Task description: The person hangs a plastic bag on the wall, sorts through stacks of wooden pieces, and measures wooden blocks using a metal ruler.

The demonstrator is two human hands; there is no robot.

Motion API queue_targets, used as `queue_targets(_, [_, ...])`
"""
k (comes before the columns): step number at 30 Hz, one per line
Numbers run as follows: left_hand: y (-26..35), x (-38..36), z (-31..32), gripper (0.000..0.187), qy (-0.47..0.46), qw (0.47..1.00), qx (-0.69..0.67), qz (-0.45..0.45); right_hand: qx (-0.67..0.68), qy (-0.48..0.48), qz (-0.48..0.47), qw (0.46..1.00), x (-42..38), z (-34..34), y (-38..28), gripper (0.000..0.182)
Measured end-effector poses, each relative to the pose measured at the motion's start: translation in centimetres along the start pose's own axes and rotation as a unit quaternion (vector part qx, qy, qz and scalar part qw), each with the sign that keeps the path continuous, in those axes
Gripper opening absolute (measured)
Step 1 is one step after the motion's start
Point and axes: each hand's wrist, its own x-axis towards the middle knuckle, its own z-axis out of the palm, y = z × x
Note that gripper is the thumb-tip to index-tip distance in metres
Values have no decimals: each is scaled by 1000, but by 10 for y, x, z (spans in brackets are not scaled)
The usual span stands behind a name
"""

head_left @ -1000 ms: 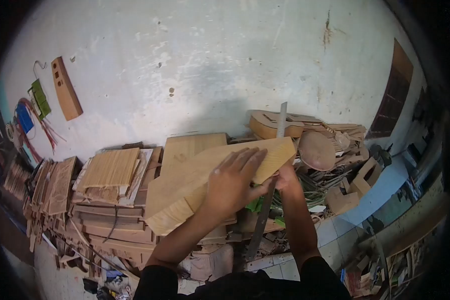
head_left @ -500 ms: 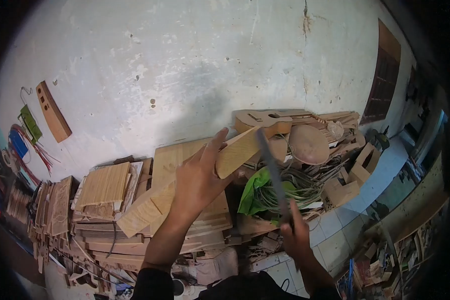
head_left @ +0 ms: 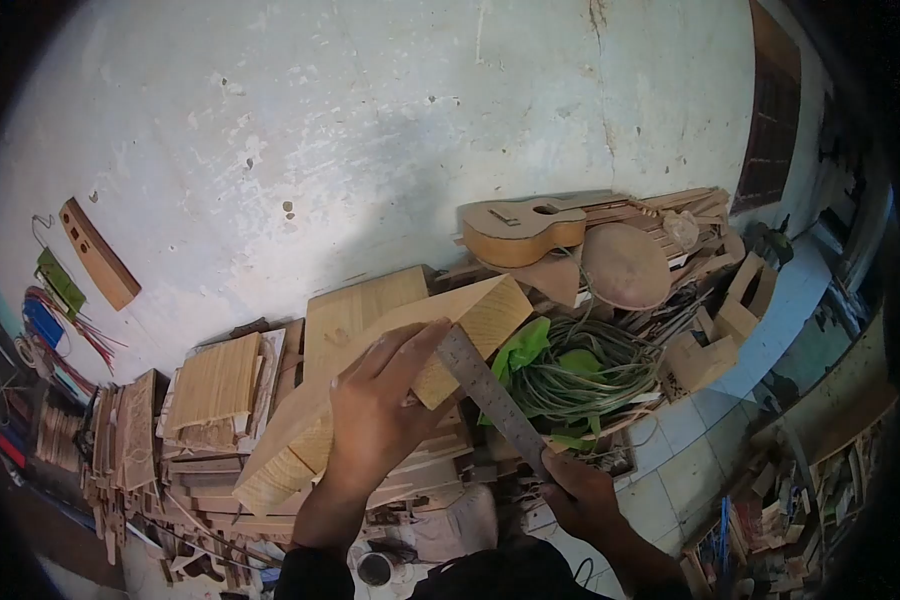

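Note:
A thick pale wooden block [head_left: 495, 310] is gripped by my left hand [head_left: 382, 400], with the fingers over its upper face and the thumb underneath. It slants from lower left to upper right, growth-ring lines showing on its end. In my right hand [head_left: 582, 492] is a steel ruler [head_left: 492, 392] with marks along its blade. The thumb and fingers close round the ruler's lower end, while its upper end lies against the side of the block, close by my left fingertips.
Behind the block a small guitar [head_left: 518, 235] lies on stacked wood. Coiled green cord [head_left: 590, 375] and a round brown disc [head_left: 626, 265] sit right of it. Wooden boards [head_left: 210, 385] are piled at left, along the wall [head_left: 270, 120]. Offcuts lie at lower right.
The ruler's upper end has swung left and down, from the block's far end to its side near my left fingers. The block has turned, showing more of its upper face.

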Motion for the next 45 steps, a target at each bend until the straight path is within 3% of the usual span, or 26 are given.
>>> queue_targets(6, [-1,4,0,66,4,1000,2,-12,-12,-16,-1,1000,11,-6,-1,46])
queue_targets(8, [-3,5,0,66,-1,1000,0,-7,-7,-14,-21,1000,14,-8,-1,57])
queue_targets(14, [-4,6,0,66,-8,1000,5,-2,-2,-22,-28,999,11,-9,5,63])
queue_targets(32, [-3,3,4,63,2,1000,3,-14,-8,-92,43,995,10,-30,-15,62])
queue_targets(42, [-4,6,1,61,-2,1000,8,-11,1,-82,22,996,12,-25,-10,62])
queue_targets(45, [-2,8,-1,64,3,998,2,-62,30,-88,13,996,12,-20,0,62])
